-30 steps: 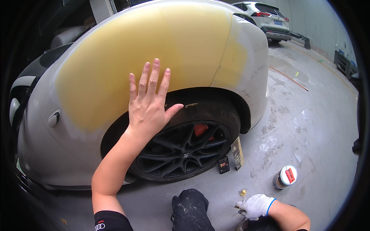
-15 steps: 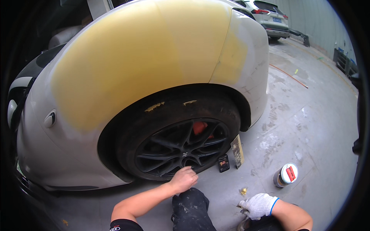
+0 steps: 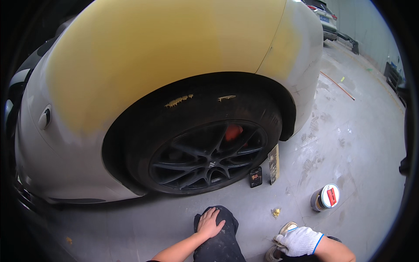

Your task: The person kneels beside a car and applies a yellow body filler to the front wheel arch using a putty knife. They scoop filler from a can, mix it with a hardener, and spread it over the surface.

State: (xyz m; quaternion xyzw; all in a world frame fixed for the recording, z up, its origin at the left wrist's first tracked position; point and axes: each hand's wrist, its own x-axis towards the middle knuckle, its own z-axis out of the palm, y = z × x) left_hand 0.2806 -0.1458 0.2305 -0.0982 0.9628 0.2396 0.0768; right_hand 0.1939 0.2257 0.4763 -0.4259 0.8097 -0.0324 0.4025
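Bare-skinned, my left hand (image 3: 210, 223) lies with fingers extended on my dark-clad knee (image 3: 220, 242). At lower right, my right hand (image 3: 297, 241), in a white glove, is closed around something small, too hidden to name, near my shoe (image 3: 288, 226). Above them is a white car's body panel (image 3: 144, 48) with a broad yellow coated area, and its black wheel (image 3: 205, 157) with yellow smears on the tire. A phone (image 3: 255, 177) and a narrow stained board (image 3: 274, 163) stand by the tire. A can (image 3: 322, 201) carries a red object (image 3: 332, 197) on its white lid.
A small yellow lump (image 3: 276, 212) lies on the grey floor (image 3: 122, 225) left of the can. A thin orange rod (image 3: 338, 85) lies farther back. Beyond are another white car (image 3: 328, 24), a dark detached part (image 3: 349, 41) and dark items (image 3: 390, 74) along the wall.
My left hand was raised before the yellow panel, then came down past the wheel onto my knee. My right hand shifted slightly right and down. The view shifted, moving the car higher in the picture.
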